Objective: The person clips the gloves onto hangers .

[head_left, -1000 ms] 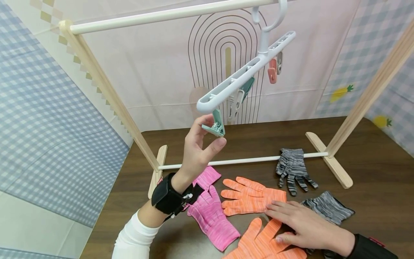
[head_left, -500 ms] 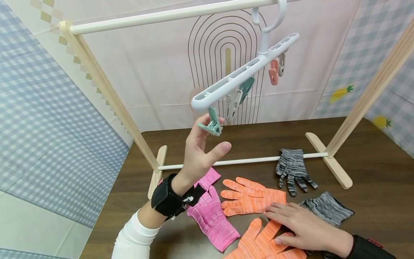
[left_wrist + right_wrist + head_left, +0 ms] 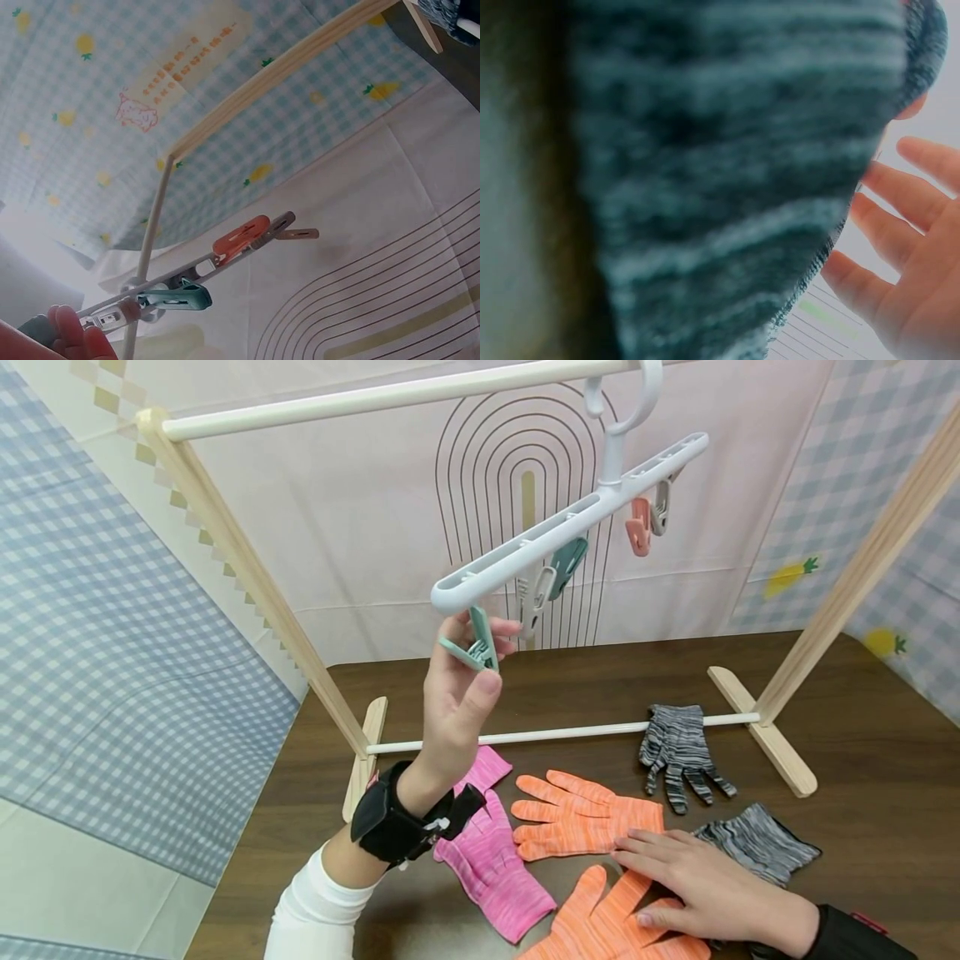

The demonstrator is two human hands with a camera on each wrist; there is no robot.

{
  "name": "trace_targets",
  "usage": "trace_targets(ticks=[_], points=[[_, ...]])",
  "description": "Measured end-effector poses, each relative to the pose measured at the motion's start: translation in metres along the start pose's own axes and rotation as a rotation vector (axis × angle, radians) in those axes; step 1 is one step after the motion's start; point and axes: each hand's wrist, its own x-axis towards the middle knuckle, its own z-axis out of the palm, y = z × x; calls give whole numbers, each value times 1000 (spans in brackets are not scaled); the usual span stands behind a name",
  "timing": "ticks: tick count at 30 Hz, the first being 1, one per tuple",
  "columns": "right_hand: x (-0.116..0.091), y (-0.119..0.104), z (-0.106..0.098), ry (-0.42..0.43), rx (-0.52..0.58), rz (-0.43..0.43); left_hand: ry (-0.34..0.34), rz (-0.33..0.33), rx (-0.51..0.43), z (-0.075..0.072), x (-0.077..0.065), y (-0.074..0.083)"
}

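Left grip [image 3: 453, 702]: nearly closed; mint clip [image 3: 486, 643] is being pinched.
Right grip [image 3: 693, 878]: being held outstretched, nothing being clasped; orange gloves [image 3: 585, 820] are being partly covered.

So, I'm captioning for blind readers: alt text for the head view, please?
A person's left hand is curled around a mint-green plastic clothes peg on a white plastic bar hanger, hung from a white rod. Their right hand lies across orange knitted gloves on a dark brown table, near pink knitted gloves and black-and-grey striped knitted gloves.
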Motion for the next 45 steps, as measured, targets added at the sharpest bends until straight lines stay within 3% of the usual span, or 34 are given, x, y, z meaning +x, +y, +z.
trace_targets(ticks=[14, 31, 39, 45], points=[[0, -1, 1, 24, -11, -12, 8, 6, -31, 1, 7, 6], [0, -2, 1, 21, -7, -24, 6, 14, 6, 0, 5, 6], [-1, -2, 1, 1, 2, -19, 5, 37, 73, 0, 7, 8], [-1, -3, 1, -9, 6, -14, 9, 45, 36, 0, 8, 8]])
